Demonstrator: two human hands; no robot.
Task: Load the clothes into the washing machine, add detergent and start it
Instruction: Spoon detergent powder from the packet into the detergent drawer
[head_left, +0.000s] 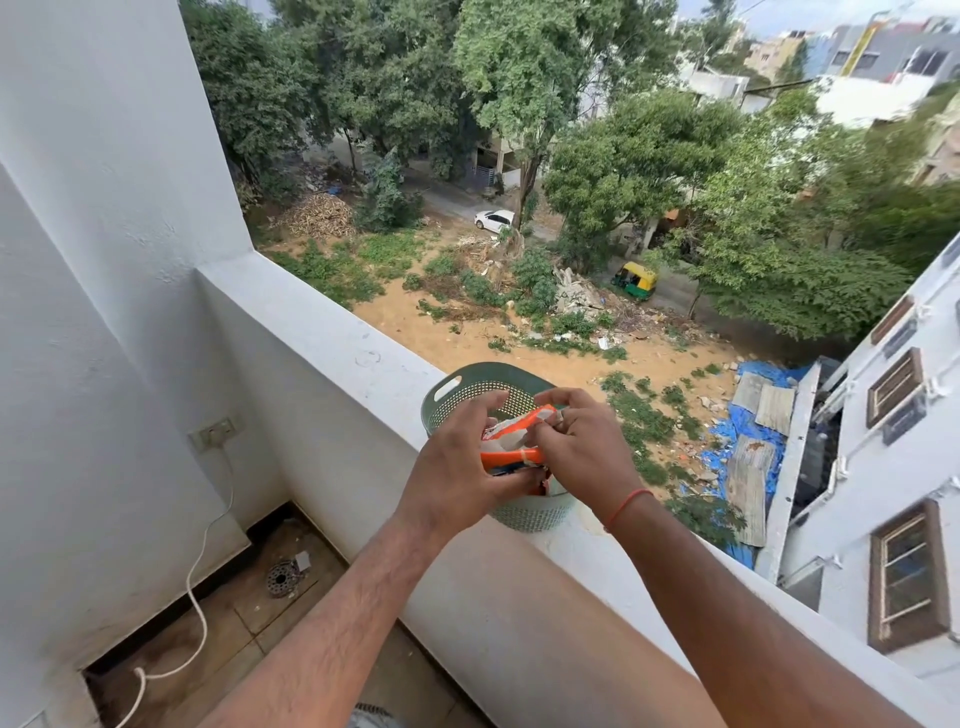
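An orange and white detergent packet (511, 440) is held above a green perforated plastic basket (467, 387) that stands on the white balcony parapet (363, 338). My left hand (457, 462) grips the packet from its left side and underneath. My right hand (576, 441) pinches the packet's upper right edge, fingers curled. The lower part of the packet and the basket's inside are hidden behind my hands. No washing machine or clothes are in view.
The parapet runs diagonally from upper left to lower right, with a long drop to open ground beyond it. A wall socket (214, 430) with a white cable (200, 566) hangs on the left wall. A floor drain (282, 578) sits in the tiled balcony floor.
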